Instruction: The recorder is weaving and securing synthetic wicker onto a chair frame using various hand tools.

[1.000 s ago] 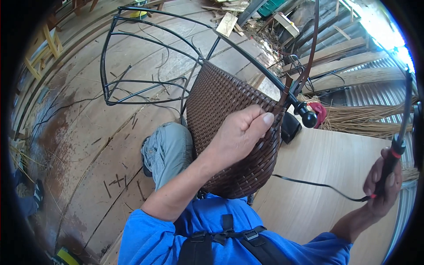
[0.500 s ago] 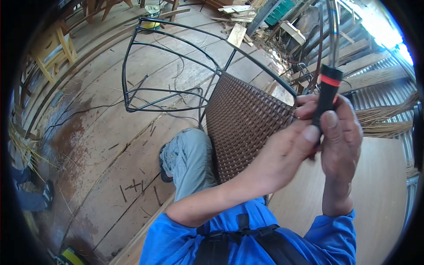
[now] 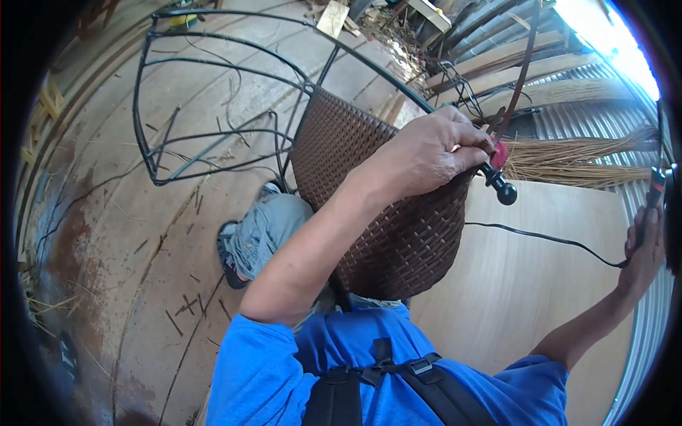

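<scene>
A chair or seat frame of dark metal rods (image 3: 213, 35) carries a curved panel of brown woven strips (image 3: 376, 234) in front of me. At the panel's upper right edge, my left hand (image 3: 440, 149) is closed in a pinch on a long brown strip (image 3: 524, 71), which rises past the fingers. Just below its fingertips show a red piece (image 3: 499, 153) and a black ball-ended rod (image 3: 504, 190); the fingers partly hide how these join. Out at the far right, my right hand (image 3: 645, 245) is closed around a black-handled tool with a red band (image 3: 657, 186).
A thin black cord (image 3: 554, 238) runs from the panel toward my right hand, over a pale wooden board (image 3: 526, 298). Bundled thin canes (image 3: 575, 156) lie against corrugated metal sheeting (image 3: 568, 124). Short offcuts (image 3: 190, 305) are scattered on the floor.
My hands have parted: the right has swung far right with the black-handled tool, while the left is now at the panel's edge on the strip. The view has shifted, showing the frame farther left.
</scene>
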Demonstrator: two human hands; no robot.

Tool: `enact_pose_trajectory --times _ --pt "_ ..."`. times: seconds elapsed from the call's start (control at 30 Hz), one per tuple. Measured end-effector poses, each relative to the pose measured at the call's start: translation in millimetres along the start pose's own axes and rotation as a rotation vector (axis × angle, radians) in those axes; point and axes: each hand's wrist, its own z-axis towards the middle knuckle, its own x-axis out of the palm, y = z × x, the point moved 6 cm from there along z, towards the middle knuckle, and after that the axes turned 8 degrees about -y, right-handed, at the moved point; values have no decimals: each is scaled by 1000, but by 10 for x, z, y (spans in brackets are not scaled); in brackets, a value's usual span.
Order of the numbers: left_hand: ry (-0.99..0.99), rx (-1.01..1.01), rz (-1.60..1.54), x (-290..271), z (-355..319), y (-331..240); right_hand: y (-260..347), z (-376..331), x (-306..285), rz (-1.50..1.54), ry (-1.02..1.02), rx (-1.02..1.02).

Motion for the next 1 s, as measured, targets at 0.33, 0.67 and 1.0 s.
enact_pose_trajectory --times 0.33,0.67,1.0 --pt "-267 -431 -568 132 -561 291 375 -64 -188 -395 427 -328" --pt "-279 -383 -466 77 -536 251 731 -194 -74 -505 576 -529" --pt "-451 -112 -148 -44 -324 127 260 156 -184 320 478 449"
